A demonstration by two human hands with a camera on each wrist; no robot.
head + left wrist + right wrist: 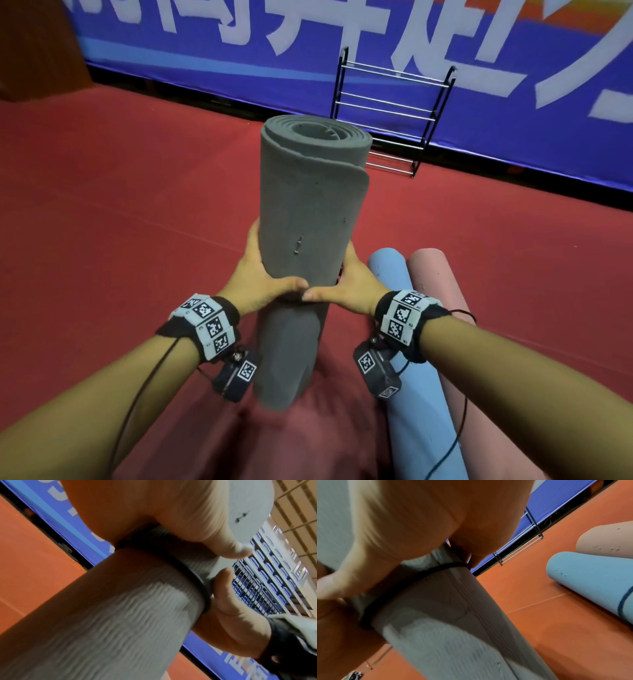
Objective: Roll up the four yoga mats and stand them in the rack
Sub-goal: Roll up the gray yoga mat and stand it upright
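Note:
A rolled grey yoga mat (305, 212) stands almost upright in the air in front of me, its spiral end on top. My left hand (262, 277) grips its left side and my right hand (349, 284) its right side, thumbs nearly meeting at the front. A thin black band (188, 572) circles the roll at my hands and shows again in the right wrist view as the band (399, 588). On the floor to the right lie a rolled blue mat (411, 359) and a rolled pink mat (442, 308), side by side. The metal rack (394, 113) stands beyond, with nothing in it.
The rack leans against a blue banner (513, 102) with white lettering that runs along the far side. Red floor (137, 205) spreads to the left and ahead. A brown wooden object (37, 51) fills the upper left corner. Thin black cables hang from both wrists.

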